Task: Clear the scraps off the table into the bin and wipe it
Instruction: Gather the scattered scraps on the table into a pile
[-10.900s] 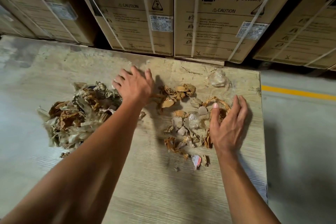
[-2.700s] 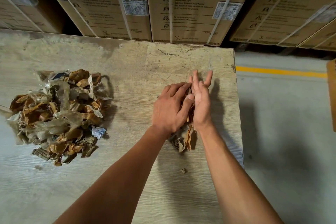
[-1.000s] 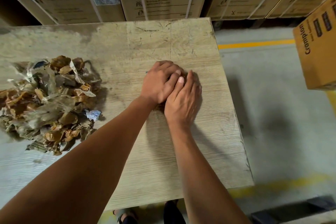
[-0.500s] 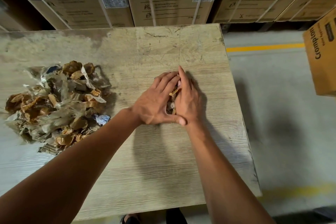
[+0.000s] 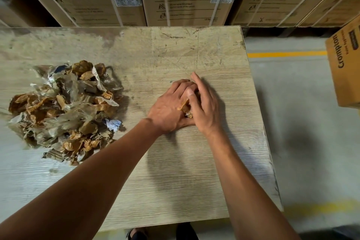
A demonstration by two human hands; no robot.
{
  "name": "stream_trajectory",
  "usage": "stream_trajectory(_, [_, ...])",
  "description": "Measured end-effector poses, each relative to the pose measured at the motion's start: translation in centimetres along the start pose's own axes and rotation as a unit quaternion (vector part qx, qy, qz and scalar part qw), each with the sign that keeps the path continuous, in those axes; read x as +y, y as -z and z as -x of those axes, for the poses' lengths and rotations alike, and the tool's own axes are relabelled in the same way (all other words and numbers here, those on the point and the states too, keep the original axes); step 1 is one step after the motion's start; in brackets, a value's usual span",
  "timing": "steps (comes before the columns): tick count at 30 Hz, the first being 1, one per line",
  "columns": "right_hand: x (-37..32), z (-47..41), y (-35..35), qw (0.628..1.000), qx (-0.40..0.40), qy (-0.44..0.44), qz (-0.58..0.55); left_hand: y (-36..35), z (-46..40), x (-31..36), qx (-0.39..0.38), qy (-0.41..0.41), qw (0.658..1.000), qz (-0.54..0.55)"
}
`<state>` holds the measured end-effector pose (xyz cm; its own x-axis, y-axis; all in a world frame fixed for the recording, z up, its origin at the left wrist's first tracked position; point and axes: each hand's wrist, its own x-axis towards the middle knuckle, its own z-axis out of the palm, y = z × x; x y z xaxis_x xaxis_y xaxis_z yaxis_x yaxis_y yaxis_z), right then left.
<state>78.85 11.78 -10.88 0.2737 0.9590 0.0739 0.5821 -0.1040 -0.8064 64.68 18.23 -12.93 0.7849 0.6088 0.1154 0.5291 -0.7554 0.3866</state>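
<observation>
On the counter (image 5: 175, 171) right of centre, the left hand (image 5: 167, 107) and right hand (image 5: 204, 107) cup a small clump of scraps (image 5: 186, 106), fingers curled round it. 1 big pile (image 5: 64, 109) lies left, uncleared; binning and wiping remain, with no bin in view.

Both bare forearms reach forward and converge. The left hand (image 5: 169, 107) lies knuckles up, fingers curled inward against the right hand (image 5: 204, 106), which stands on its edge with fingers bent and the index finger stretched ahead. They seem cupped together around something between the palms.
</observation>
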Motion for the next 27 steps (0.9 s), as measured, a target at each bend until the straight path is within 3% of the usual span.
stream_trajectory(9, [0.6,0.0,0.4,0.999,0.017,0.034,0.033,0.2,0.0,0.0,0.019,0.04,0.996,0.078])
stream_trajectory(13, [0.9,-0.2,0.4,0.999,0.019,0.03,0.037,0.2,0.3,0.3,0.022,0.0,0.999,0.033])
stream_trajectory(18, [0.8,-0.5,0.2,0.999,0.006,0.003,-0.039,-0.4,0.3,0.4,0.039,-0.069,0.994,-0.071])
stream_trajectory(21, [1.1,-0.5,-0.1,0.997,0.048,-0.018,-0.052,-0.7,0.2,0.3,0.011,-0.061,0.994,-0.095])
stream_trajectory(25, [1.6,-0.7,-0.6,0.97,0.119,-0.055,-0.203,-0.4,0.3,0.7,-0.012,-0.028,0.995,-0.099])
stream_trajectory(27, [1.3,-0.9,-0.7,0.965,0.125,-0.06,-0.221,-0.2,0.2,0.9,-0.002,-0.027,0.996,-0.085])
